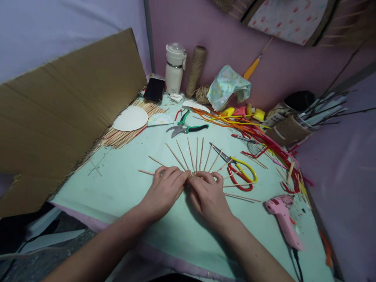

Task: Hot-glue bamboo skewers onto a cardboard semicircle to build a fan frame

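Observation:
Thin wooden sticks fan out in a half circle from a centre near the table's front. Over that centre, my left hand and my right hand meet with fingertips nearly touching. Both hands have their fingers bent and pinched at the inner ends of the sticks. The exact spot they grip is hidden under the fingers. Scissors with red and yellow handles lie just right of the fan, partly under some stick ends. Beyond the fan rest green-handled pruning shears.
A pink glue gun lies at the right. Cardboard stands along the left, beside a pile of sticks and a white disc. At the back are a white bottle, a twine roll and coloured pipe cleaners.

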